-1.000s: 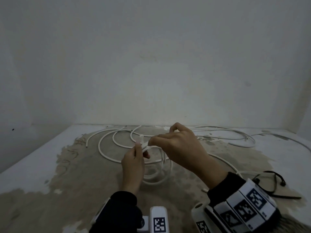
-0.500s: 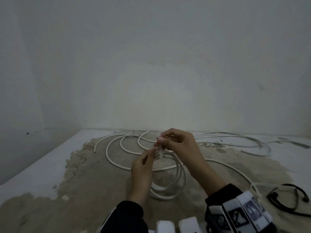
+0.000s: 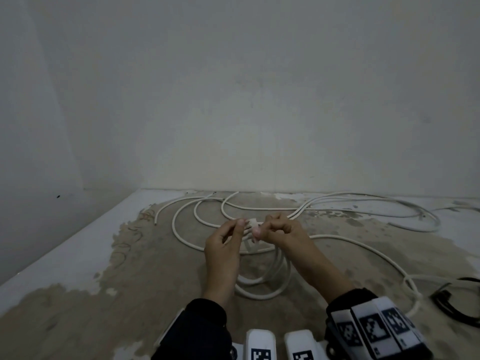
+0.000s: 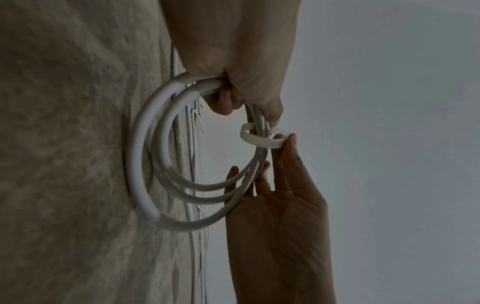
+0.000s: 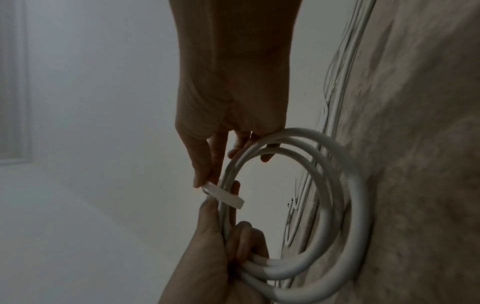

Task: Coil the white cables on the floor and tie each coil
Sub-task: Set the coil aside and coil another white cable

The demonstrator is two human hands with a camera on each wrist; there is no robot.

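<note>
Several long white round cables point(image 3: 324, 207) sprawl loose across the patchy, worn beige floor point(image 3: 130, 294), running back to the foot of the wall, with a black cord point(image 3: 452, 305) off at the right edge. Held up between the two hands, clear of the floor, is the small coil of white cable point(image 4: 161, 156), three or so turns hanging in a neat ring. By the look of it, it is light and springy: stiff enough to keep its round shape, yet likely to fan open if the bunched side is let go.

The right hand point(image 3: 283, 232) has its fingers curled round the gathered turns on one side of the coil, with the thumb and forefinger also at the tie. The left hand point(image 3: 223, 245) supports the strands from the other side, its forefinger and thumb pinching the thin white flat tie strip point(image 4: 262, 139), which already loops round the bundle but stands slack.

The best hold looks to be right beside that loop, strands pressed tight together. The strip is small, flimsy and probably slippery, so it wants a fingertip pinch close to its end.
</note>
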